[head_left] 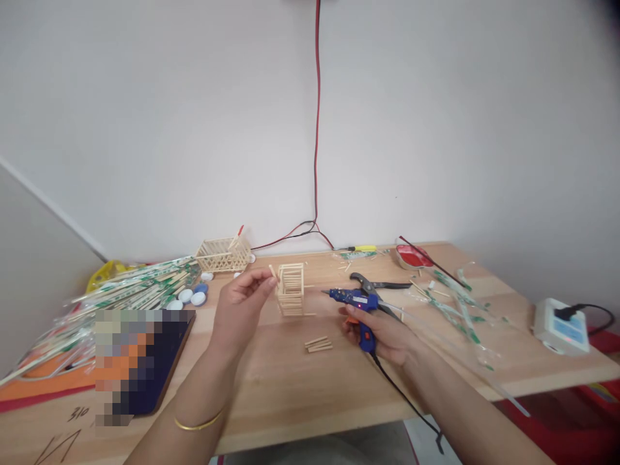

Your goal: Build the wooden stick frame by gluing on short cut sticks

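My left hand (241,302) is raised over the wooden table (290,387), its fingers pinched on a short wooden stick (274,272) held just left of a small tower of stacked sticks (291,289). My right hand (380,332) grips a blue hot glue gun (356,302), nozzle pointing left toward the tower. A clear glue stick juts from the gun's back to the right. A few cut sticks (318,345) lie on the table between my hands.
A stick basket (223,254) stands at the back. Wrapped chopsticks (121,290) pile at the left beside bottle caps (191,297) and a dark tablet (150,361). Black pliers (378,283), torn wrappers (460,310), a red dish (411,256) and a white power box (562,326) lie right.
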Demonstrator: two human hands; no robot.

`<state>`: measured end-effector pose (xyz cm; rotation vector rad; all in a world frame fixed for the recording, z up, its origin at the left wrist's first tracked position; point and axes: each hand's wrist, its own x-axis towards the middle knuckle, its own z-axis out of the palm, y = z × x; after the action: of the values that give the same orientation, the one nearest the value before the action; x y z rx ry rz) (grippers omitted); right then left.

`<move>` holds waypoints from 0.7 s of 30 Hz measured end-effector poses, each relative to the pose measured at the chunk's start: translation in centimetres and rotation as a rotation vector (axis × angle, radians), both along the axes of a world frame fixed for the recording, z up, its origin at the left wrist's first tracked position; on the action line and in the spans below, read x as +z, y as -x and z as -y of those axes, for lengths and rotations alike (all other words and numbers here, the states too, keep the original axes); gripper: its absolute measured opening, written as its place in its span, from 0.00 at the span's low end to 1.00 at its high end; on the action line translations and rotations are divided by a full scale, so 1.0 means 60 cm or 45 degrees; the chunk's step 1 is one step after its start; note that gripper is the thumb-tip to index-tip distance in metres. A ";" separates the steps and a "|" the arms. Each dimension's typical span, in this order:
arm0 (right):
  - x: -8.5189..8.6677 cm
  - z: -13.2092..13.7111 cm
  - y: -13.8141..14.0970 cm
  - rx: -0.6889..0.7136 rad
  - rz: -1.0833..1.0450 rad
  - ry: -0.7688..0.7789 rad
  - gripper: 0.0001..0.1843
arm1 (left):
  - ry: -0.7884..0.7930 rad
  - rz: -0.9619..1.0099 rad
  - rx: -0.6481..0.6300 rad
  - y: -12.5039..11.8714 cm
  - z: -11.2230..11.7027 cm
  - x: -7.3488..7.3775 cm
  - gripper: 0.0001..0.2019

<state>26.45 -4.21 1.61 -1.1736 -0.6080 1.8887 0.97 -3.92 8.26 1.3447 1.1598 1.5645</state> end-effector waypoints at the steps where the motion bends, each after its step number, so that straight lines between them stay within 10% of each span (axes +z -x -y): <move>1: -0.001 0.001 -0.005 -0.019 0.014 -0.018 0.17 | -0.049 -0.194 0.063 0.007 -0.007 0.002 0.05; 8: -0.002 0.026 -0.040 0.078 0.431 -0.238 0.15 | -0.444 -1.156 0.004 0.028 -0.052 0.035 0.07; 16: -0.004 0.025 -0.061 0.384 1.554 -0.664 0.16 | -0.496 -1.590 -0.177 0.003 -0.079 0.040 0.08; 21: 0.008 0.036 -0.053 0.396 1.801 -0.837 0.21 | -0.470 -1.704 -0.198 -0.007 -0.091 0.034 0.09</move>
<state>29.60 -6.35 2.08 -1.8460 -2.0313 0.6112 1.39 1.53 10.31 2.8187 1.4102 0.6254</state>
